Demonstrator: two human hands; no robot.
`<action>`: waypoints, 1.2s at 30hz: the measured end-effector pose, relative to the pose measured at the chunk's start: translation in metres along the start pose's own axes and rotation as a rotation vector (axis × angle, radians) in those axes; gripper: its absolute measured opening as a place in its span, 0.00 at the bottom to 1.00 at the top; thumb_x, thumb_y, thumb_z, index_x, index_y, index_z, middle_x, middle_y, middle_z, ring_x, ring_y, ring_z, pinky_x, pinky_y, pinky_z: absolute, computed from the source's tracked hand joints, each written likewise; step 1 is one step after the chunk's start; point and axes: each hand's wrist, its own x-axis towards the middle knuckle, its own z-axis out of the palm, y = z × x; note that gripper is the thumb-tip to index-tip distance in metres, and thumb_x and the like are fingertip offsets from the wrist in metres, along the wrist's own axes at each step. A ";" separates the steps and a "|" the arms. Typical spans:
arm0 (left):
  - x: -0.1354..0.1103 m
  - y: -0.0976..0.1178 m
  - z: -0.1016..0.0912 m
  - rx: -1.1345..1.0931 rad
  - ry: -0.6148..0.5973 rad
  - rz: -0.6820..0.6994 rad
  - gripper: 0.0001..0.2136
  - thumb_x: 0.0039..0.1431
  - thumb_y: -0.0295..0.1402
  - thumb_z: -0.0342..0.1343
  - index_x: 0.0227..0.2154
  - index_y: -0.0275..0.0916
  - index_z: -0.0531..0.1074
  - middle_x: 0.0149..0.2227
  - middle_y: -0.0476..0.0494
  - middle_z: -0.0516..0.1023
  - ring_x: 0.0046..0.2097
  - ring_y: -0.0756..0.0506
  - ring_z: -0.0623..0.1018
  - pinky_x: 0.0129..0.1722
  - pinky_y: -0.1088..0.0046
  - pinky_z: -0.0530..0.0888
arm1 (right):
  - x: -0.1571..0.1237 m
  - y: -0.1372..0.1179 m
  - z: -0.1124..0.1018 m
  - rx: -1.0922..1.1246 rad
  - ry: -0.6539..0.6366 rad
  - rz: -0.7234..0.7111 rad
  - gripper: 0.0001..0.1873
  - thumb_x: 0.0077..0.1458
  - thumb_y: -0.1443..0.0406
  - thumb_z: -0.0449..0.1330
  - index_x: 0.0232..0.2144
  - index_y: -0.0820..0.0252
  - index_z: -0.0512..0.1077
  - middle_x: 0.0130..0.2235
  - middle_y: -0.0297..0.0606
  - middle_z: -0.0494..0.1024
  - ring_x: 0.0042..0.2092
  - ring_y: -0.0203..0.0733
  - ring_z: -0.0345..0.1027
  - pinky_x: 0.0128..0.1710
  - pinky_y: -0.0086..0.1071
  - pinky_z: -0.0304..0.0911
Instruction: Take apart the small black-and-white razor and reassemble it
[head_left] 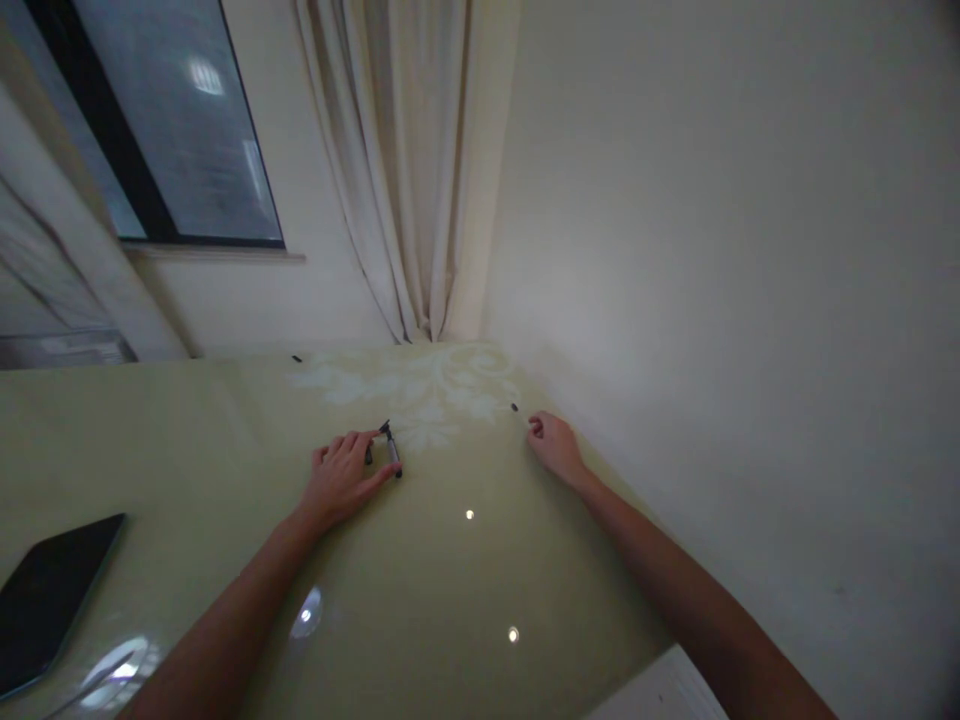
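Observation:
My left hand rests low over the table, with thumb and index finger at the two ends of a small grey stick-like piece with black ends. A second dark piece shows partly under its fingers. Over by the right wall, my right hand has its fingers curled in a pinch. Just beyond those fingertips is a small black tip, with a faint pale length between it and the hand. What exactly the pinch holds is too small to tell.
A glossy, pale green-yellow table carries a white floral pattern. A dark tablet lies at left, a small black piece near the far edge. A white object is at bottom right. Curtains and a wall bound the table.

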 end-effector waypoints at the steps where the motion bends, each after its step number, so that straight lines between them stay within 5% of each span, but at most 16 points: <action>1: -0.001 -0.001 0.000 -0.002 -0.008 -0.009 0.34 0.62 0.61 0.49 0.62 0.42 0.67 0.56 0.33 0.76 0.58 0.31 0.73 0.58 0.49 0.62 | 0.001 -0.019 0.008 0.048 -0.014 -0.046 0.15 0.57 0.73 0.59 0.47 0.65 0.76 0.40 0.42 0.81 0.41 0.41 0.74 0.41 0.30 0.61; 7: -0.004 -0.002 -0.006 -0.002 -0.053 0.030 0.37 0.61 0.61 0.51 0.67 0.45 0.63 0.59 0.34 0.74 0.59 0.32 0.71 0.58 0.49 0.61 | -0.009 -0.139 0.057 0.175 -0.145 -0.370 0.13 0.58 0.71 0.59 0.46 0.61 0.74 0.43 0.43 0.79 0.41 0.42 0.72 0.44 0.32 0.62; 11: -0.006 0.000 -0.009 -0.005 -0.084 0.072 0.32 0.62 0.59 0.52 0.64 0.49 0.67 0.60 0.36 0.73 0.60 0.32 0.70 0.58 0.49 0.59 | -0.016 -0.171 0.081 0.140 -0.159 -0.379 0.14 0.60 0.69 0.57 0.48 0.60 0.72 0.47 0.45 0.77 0.43 0.45 0.72 0.43 0.34 0.64; 16: -0.005 0.000 -0.009 -0.018 -0.088 0.090 0.29 0.62 0.56 0.54 0.62 0.51 0.70 0.60 0.37 0.74 0.61 0.31 0.69 0.59 0.50 0.59 | -0.018 -0.170 0.088 0.180 -0.144 -0.372 0.13 0.62 0.62 0.59 0.48 0.57 0.73 0.47 0.44 0.79 0.43 0.45 0.73 0.43 0.33 0.65; 23: -0.004 0.000 -0.009 0.011 -0.077 0.095 0.29 0.61 0.58 0.54 0.60 0.51 0.71 0.61 0.38 0.74 0.61 0.31 0.69 0.59 0.49 0.59 | -0.022 -0.174 0.087 0.165 -0.155 -0.354 0.13 0.61 0.65 0.58 0.48 0.59 0.75 0.46 0.46 0.82 0.45 0.49 0.76 0.44 0.35 0.65; 30: -0.005 0.000 -0.011 -0.003 -0.036 0.091 0.24 0.67 0.52 0.49 0.59 0.49 0.72 0.59 0.39 0.76 0.59 0.33 0.70 0.58 0.50 0.60 | -0.032 -0.173 0.066 0.118 -0.174 -0.299 0.16 0.64 0.56 0.59 0.48 0.58 0.75 0.43 0.48 0.83 0.43 0.52 0.78 0.41 0.37 0.67; 36: -0.003 0.019 -0.015 0.090 0.120 0.005 0.19 0.71 0.42 0.42 0.38 0.44 0.78 0.44 0.38 0.81 0.48 0.35 0.75 0.50 0.55 0.65 | -0.047 -0.130 0.049 0.073 -0.186 -0.348 0.17 0.65 0.55 0.58 0.51 0.57 0.74 0.42 0.46 0.84 0.42 0.50 0.78 0.40 0.35 0.65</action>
